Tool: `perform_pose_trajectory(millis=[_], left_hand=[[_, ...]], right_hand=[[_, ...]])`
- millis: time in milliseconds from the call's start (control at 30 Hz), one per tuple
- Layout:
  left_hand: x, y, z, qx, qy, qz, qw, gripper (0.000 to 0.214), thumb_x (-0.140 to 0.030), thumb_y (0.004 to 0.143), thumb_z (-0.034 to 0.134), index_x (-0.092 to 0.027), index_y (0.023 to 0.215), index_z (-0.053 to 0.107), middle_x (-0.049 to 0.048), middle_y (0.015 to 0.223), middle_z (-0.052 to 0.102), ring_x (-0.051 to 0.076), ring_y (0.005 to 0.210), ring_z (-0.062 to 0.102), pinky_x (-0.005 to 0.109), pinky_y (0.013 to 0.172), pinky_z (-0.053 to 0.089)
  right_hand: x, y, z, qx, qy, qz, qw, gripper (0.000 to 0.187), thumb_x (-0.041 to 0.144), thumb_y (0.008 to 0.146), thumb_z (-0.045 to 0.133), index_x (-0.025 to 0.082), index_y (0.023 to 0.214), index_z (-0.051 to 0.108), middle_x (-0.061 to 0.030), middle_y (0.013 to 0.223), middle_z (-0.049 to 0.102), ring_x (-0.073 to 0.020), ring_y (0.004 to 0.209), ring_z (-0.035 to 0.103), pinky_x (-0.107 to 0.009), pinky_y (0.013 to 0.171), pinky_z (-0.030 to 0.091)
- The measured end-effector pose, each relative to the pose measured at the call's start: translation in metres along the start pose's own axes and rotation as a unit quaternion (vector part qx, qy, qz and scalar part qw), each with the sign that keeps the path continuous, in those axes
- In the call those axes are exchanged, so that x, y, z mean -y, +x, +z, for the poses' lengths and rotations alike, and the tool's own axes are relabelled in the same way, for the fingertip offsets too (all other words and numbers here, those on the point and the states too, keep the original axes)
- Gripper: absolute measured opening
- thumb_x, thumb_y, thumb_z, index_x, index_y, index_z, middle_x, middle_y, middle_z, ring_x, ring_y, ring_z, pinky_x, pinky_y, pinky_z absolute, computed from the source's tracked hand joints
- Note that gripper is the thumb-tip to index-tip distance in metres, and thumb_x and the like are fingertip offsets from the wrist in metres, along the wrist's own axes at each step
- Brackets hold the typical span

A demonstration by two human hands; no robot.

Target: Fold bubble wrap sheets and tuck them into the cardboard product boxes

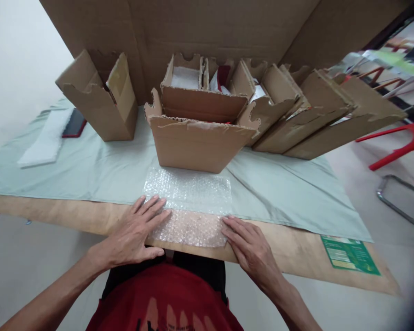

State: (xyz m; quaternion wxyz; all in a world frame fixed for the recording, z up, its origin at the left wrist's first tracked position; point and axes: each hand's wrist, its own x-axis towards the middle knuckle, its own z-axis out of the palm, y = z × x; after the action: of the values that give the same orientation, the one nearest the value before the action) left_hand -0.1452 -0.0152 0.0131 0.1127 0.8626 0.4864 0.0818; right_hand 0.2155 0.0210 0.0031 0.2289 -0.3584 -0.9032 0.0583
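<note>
plastic bubble wrap, dimpled, rectangular, lies under loosely spread left fingers; right fingers touch its edge, hold unclear.

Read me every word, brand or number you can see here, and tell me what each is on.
No text can be read with certainty.
Red shirt: small print, too blurred; the larger letters are cut off by the picture's edge.
Green sheet on the table's edge: printed lines, too small and blurred.
</note>
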Motion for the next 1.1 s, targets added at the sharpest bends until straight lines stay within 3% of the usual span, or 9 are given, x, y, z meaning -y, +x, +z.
perform_pose_trajectory(millis=[133, 267, 400, 467, 633, 733, 900, 1000, 1100], left_hand=[[0.004, -0.009, -0.007, -0.035, -0.065, -0.016, 0.997, 0.079, -0.034, 0.083, 0.072, -0.024, 0.155, 0.041, 0.0118, 0.155, 0.054, 0.034, 0.146, 0.046, 0.063, 0.124, 0.029], [0.007, -0.014, -0.013, -0.149, -0.154, -0.119, 0.970, 0.036, -0.019, 0.092, 0.052, -0.025, 0.123, 0.070, 0.0045, 0.119, 0.078, 0.025, 0.121, 0.070, 0.047, 0.108, 0.056], [0.006, -0.002, -0.008, -0.205, -0.224, -0.225, 0.926, 0.025, -0.032, 0.094, 0.059, -0.023, 0.112, 0.073, 0.0031, 0.097, 0.081, 0.020, 0.083, 0.077, 0.031, 0.074, 0.065], [0.006, 0.007, -0.003, -0.212, -0.201, -0.229, 0.929, 0.028, -0.033, 0.094, 0.060, -0.022, 0.117, 0.071, 0.0027, 0.093, 0.080, 0.018, 0.074, 0.075, 0.030, 0.068, 0.062], [0.014, 0.021, 0.008, -0.223, 0.001, -0.159, 0.962, 0.027, -0.028, 0.098, 0.054, -0.016, 0.119, 0.068, 0.0042, 0.077, 0.072, 0.022, 0.070, 0.068, 0.038, 0.073, 0.057], [0.017, 0.020, 0.007, -0.207, 0.091, -0.157, 0.961, 0.029, -0.031, 0.099, 0.054, -0.014, 0.120, 0.065, 0.0084, 0.085, 0.070, 0.027, 0.077, 0.067, 0.042, 0.075, 0.055], [0.020, 0.015, 0.008, -0.194, 0.102, -0.209, 0.953, 0.020, -0.041, 0.094, 0.061, -0.020, 0.096, 0.065, 0.0080, 0.088, 0.066, 0.027, 0.080, 0.064, 0.041, 0.073, 0.052], [0.016, 0.019, 0.010, -0.198, 0.076, -0.198, 0.957, 0.015, -0.029, 0.094, 0.058, -0.022, 0.082, 0.060, 0.0058, 0.084, 0.064, 0.024, 0.079, 0.062, 0.039, 0.073, 0.051], [0.010, 0.021, 0.006, -0.254, 0.057, -0.183, 0.948, 0.010, -0.021, 0.096, 0.055, -0.020, 0.086, 0.060, 0.0069, 0.091, 0.065, 0.024, 0.085, 0.064, 0.038, 0.078, 0.052]], right_hand=[[0.005, 0.007, -0.003, -0.053, 0.158, 0.119, 0.979, 0.020, 0.019, 0.102, 0.050, 0.025, 0.102, 0.069, -0.0050, 0.106, 0.079, -0.0227, 0.102, 0.075, -0.038, 0.089, 0.060], [0.002, 0.005, -0.016, -0.075, 0.287, 0.265, 0.917, 0.018, 0.037, 0.102, 0.055, 0.026, 0.104, 0.069, -0.0045, 0.093, 0.078, -0.0213, 0.082, 0.076, -0.030, 0.072, 0.062], [-0.005, 0.002, -0.020, -0.016, 0.400, 0.238, 0.885, 0.060, 0.058, 0.097, 0.056, 0.026, 0.147, 0.050, -0.0108, 0.111, 0.076, -0.0275, 0.097, 0.076, -0.038, 0.083, 0.062], [-0.005, 0.004, -0.016, 0.005, 0.354, 0.245, 0.902, 0.069, 0.058, 0.095, 0.058, 0.026, 0.154, 0.042, -0.0116, 0.116, 0.075, -0.0278, 0.099, 0.075, -0.040, 0.084, 0.061], [-0.011, 0.016, 0.007, -0.041, 0.041, 0.252, 0.966, 0.046, 0.039, 0.096, 0.058, 0.023, 0.138, 0.057, -0.0071, 0.095, 0.075, -0.0266, 0.083, 0.071, -0.042, 0.077, 0.056], [-0.025, 0.018, 0.013, -0.055, -0.065, 0.212, 0.973, 0.053, 0.048, 0.096, 0.055, 0.018, 0.140, 0.055, -0.0147, 0.112, 0.074, -0.0343, 0.098, 0.069, -0.048, 0.080, 0.053], [-0.046, 0.029, 0.013, -0.023, -0.093, 0.185, 0.978, 0.051, 0.049, 0.098, 0.052, 0.015, 0.135, 0.058, -0.0190, 0.133, 0.067, -0.0368, 0.116, 0.064, -0.050, 0.088, 0.050], [-0.044, 0.041, 0.018, -0.010, -0.063, 0.154, 0.986, 0.027, 0.040, 0.098, 0.051, 0.018, 0.104, 0.066, -0.0165, 0.132, 0.068, -0.0350, 0.116, 0.064, -0.048, 0.086, 0.051], [-0.033, 0.044, 0.021, -0.047, -0.015, 0.148, 0.988, 0.019, 0.033, 0.098, 0.052, 0.022, 0.085, 0.061, -0.0128, 0.120, 0.073, -0.0310, 0.107, 0.068, -0.045, 0.084, 0.051]])
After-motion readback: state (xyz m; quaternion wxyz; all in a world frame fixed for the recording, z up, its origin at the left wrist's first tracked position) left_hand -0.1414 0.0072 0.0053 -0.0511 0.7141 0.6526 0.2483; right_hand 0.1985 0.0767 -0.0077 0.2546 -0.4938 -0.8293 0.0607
